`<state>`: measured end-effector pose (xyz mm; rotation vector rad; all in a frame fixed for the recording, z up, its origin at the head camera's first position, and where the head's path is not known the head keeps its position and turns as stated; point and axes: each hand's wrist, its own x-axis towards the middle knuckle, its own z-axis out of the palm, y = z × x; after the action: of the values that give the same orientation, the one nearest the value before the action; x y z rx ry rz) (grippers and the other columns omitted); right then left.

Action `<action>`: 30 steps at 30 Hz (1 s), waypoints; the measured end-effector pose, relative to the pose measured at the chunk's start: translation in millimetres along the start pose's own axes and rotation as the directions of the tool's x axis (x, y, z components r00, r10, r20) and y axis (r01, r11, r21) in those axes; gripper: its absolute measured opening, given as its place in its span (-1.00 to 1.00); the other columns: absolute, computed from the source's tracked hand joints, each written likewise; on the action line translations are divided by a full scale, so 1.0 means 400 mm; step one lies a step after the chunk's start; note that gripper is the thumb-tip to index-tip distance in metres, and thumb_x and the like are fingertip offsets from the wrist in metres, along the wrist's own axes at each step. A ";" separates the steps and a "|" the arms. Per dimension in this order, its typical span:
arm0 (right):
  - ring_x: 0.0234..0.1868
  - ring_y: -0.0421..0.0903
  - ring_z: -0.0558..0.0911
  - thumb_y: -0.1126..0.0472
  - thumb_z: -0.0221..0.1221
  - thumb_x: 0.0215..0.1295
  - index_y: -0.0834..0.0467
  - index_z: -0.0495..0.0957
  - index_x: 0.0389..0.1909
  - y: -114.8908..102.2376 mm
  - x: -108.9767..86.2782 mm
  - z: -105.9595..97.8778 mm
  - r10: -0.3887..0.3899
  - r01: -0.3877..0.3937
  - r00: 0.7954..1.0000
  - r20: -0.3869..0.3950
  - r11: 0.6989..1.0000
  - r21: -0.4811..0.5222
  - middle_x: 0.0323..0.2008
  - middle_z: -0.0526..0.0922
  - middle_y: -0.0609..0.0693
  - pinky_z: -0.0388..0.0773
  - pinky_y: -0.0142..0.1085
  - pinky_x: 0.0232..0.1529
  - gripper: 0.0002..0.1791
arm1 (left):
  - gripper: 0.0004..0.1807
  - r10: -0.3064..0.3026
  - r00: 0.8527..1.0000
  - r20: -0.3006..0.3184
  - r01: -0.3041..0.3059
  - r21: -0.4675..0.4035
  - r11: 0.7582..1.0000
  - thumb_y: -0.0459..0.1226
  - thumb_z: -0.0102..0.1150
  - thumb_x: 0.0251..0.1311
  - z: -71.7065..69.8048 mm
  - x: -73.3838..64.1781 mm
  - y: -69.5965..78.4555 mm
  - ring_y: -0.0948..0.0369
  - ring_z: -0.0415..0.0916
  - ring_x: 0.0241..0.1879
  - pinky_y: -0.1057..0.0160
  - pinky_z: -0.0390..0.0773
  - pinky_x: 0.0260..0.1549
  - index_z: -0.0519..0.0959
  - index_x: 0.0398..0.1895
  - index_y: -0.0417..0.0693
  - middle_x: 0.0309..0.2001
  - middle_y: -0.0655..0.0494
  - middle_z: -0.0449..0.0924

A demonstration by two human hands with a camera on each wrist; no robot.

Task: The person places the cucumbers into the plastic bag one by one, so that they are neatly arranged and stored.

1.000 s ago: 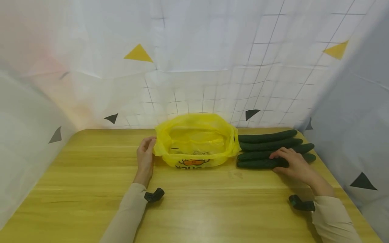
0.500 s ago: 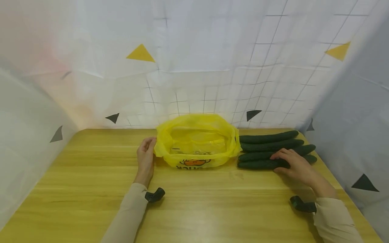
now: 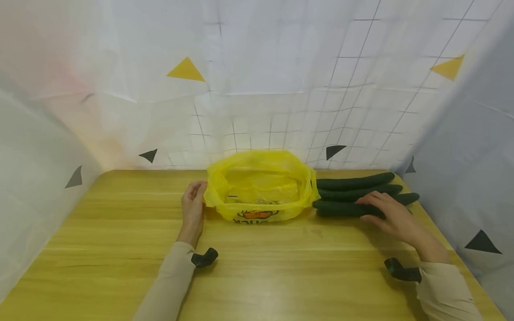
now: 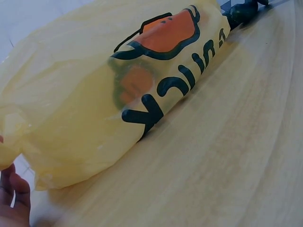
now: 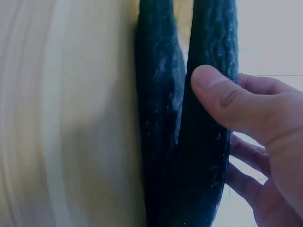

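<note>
A yellow plastic bag (image 3: 257, 214) with an orange cartoon print stands on the table, its mouth open upward. At its left rim my left hand (image 3: 193, 209) pinches the plastic; the left wrist view catches only some fingers (image 4: 19, 194) beside a gathered corner of the bag. To the bag's right lie several long dark green cucumbers (image 3: 353, 183), side by side. My right hand (image 3: 395, 218) grips the front cucumber (image 5: 206, 127) between thumb and fingers. In the right wrist view this cucumber is raised above a neighbouring cucumber (image 5: 158, 71), partly covering it.
A wooden table (image 3: 257, 276) spans the scene, with white sheeting (image 3: 257, 120) rising at its back edge and sides. The cucumbers' left ends sit right by the bag. Black camera mounts (image 3: 205, 257) stick out from both wrists.
The front cucumber has come up in my right hand and shifted back, now overlapping the cucumber behind it. My left hand and the bag have stayed in place.
</note>
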<state>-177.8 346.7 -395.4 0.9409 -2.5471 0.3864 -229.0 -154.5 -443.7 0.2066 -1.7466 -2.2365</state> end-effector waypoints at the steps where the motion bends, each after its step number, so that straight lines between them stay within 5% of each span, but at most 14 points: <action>1: -0.11 -0.19 0.49 0.32 0.43 -0.13 0.07 0.56 -0.03 -0.003 0.003 -0.004 0.003 -0.003 1.000 -0.006 1.000 0.002 -0.13 0.56 -0.14 0.36 -0.35 -0.12 -0.47 | -0.60 0.000 1.000 0.001 0.000 0.000 1.000 -0.14 0.11 0.30 0.000 0.000 0.000 0.28 0.44 -0.09 0.47 0.45 -0.14 0.47 0.01 -0.31 -0.18 0.23 0.53; 16: -0.07 -0.38 0.46 0.47 0.41 -0.17 0.17 0.51 0.05 -0.041 0.035 -0.068 0.034 -0.012 0.978 -0.204 0.994 0.107 -0.10 0.55 -0.03 0.33 -0.62 -0.07 -0.36 | -0.62 -0.007 1.000 -0.002 0.007 -0.018 1.000 -0.15 0.14 0.28 0.003 0.004 -0.006 0.29 0.46 -0.14 0.48 0.49 -0.19 0.48 -0.02 -0.29 -0.19 0.21 0.54; 22: -0.07 -0.44 0.49 0.23 0.37 0.04 0.31 0.54 0.00 -0.063 0.058 -0.089 0.048 0.029 0.930 -0.366 0.979 0.203 -0.16 0.57 0.10 0.36 -0.66 -0.04 -0.52 | -0.64 -0.012 1.000 -0.012 0.012 0.001 1.000 -0.13 0.13 0.28 0.002 -0.003 0.002 0.29 0.44 -0.14 0.48 0.45 -0.21 0.50 -0.04 -0.24 -0.20 0.22 0.54; 30: -0.04 -0.31 0.52 0.52 0.27 0.06 0.53 0.44 -0.04 -0.122 0.103 -0.125 0.158 0.063 0.845 -0.511 0.919 0.389 -0.10 0.56 -0.02 0.44 -0.56 0.00 -0.59 | -0.65 -0.066 0.998 0.000 0.066 0.011 0.998 -0.19 0.08 0.32 0.002 -0.012 0.028 0.30 0.39 -0.15 0.46 0.40 -0.24 0.48 0.01 -0.27 -0.21 0.25 0.51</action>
<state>-160.5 307.3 -326.7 0.7550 -2.0064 1.0515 -223.0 -154.7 -433.0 0.2698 -1.7777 -2.2731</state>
